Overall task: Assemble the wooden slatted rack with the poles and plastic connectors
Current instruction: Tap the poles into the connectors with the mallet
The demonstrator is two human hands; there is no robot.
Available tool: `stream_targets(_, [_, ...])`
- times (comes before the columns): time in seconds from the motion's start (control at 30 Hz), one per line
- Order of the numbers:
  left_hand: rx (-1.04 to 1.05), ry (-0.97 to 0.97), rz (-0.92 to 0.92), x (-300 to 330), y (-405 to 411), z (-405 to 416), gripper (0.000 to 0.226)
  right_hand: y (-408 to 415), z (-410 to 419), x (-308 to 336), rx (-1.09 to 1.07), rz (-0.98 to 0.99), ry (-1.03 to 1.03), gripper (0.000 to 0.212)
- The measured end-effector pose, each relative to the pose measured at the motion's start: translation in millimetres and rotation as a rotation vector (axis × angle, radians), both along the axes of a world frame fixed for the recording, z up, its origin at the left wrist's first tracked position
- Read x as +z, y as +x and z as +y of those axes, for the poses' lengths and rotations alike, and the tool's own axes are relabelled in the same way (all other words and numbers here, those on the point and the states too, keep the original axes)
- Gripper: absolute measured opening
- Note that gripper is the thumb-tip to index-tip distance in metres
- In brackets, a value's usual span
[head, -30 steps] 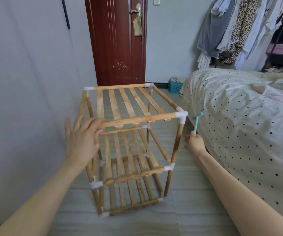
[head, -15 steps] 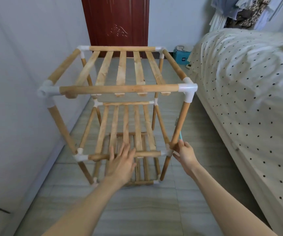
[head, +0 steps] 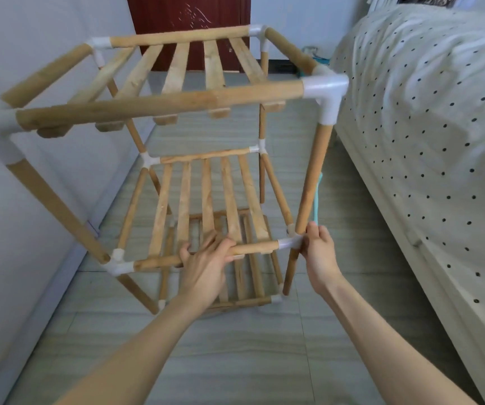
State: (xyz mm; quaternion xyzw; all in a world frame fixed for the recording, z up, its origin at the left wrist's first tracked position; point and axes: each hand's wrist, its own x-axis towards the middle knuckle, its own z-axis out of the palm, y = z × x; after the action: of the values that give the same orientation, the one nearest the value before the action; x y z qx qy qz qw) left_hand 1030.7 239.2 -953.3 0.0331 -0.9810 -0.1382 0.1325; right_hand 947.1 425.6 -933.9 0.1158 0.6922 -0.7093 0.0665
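**Middle-shelf corner joint**

The rack (head: pixel 194 159) stands on the floor, frame centre. Left hand (head: pixel 206 267) fingers wrap the front pole (head: pixel 253 249), lying left-right. Right hand (head: pixel 318 252), nearer the connector (head: pixel 289 243), pinches it while holding a teal tool (head: pixel 318 200).

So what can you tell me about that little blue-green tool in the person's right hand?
The teal tool is a slim, pale blue-green stick, plastic by the look of it. The right hand grips its lower end, so that part is hidden. It points upward, running close alongside the rack's front right pole; whether it touches the pole cannot be told. Its upper end looks slightly wider, but it is too blurred to tell its shape. The same hand is at the white connector of the middle shelf.
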Motion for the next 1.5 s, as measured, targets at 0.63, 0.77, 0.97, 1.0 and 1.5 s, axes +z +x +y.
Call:
stream_targets(0.63, [-0.074,0.368,0.044,62,0,22,0.045,-8,-27,138,0.143,0.595,0.560,0.031])
stream_targets(0.77, [0.020,0.417,0.004,49,-2,20,0.044,-9,-55,142,0.259,0.601,0.743,0.025])
stream_targets(0.97, [0.093,0.637,-0.006,22,7,35,0.024,-3,-79,122,0.370,0.673,0.913,0.023])
stream_targets(1.0, [0.113,0.645,-0.016,15,9,37,0.021,0,-82,117,0.398,0.688,0.936,0.023])
stream_targets(1.5, [0.098,0.584,-0.315,-13,40,21,0.021,55,-88,53,0.501,0.712,1.049,0.025])
